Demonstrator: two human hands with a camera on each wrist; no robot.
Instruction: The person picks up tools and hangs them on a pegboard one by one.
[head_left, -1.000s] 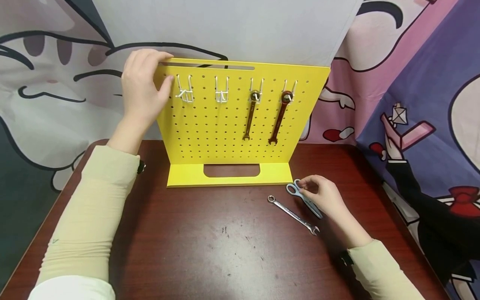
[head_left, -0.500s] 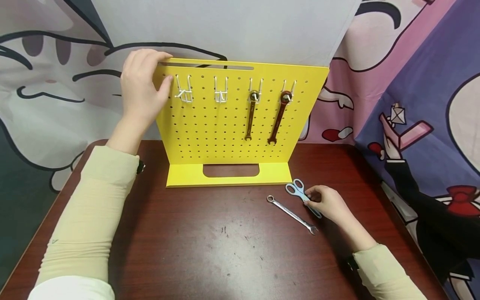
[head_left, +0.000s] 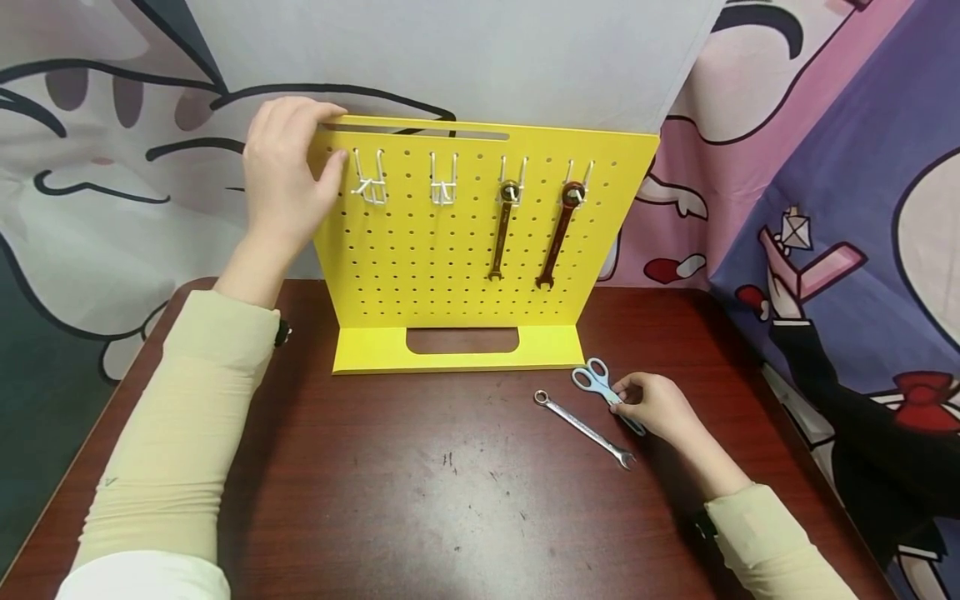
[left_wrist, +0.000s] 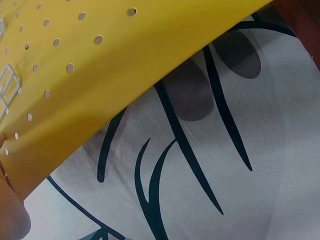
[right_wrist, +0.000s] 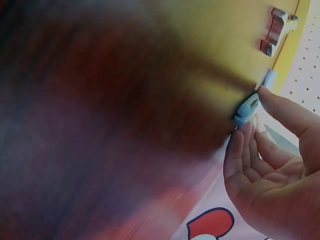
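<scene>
My left hand (head_left: 288, 171) grips the top left corner of a yellow pegboard (head_left: 420, 292), thumb on its front face. At the right, my right hand (head_left: 658, 407) pinches a pair of scissors (head_left: 603, 388) with light blue handles, below the finger loops. The scissors lie at or just above the table, loops toward the board; part of the blades is behind the fingers. In the right wrist view, thumb and fingertips meet the blue scissors (right_wrist: 247, 109) from both sides. Beside them, a silver combination wrench (head_left: 585, 429) lies slantwise on the table.
Two darker wrenches hang by their ring ends from white hooks: a shorter one (head_left: 500, 237) and a longer one (head_left: 557, 242). Two more white hooks (head_left: 370, 190) on the left bear nothing. The board's base (head_left: 371, 350) stands on a dark red table (head_left: 420, 500) before a printed cloth backdrop.
My right hand has slid from the scissors' finger loops down and right toward their middle, and now pinches them there. The left hand holds its place on the board.
</scene>
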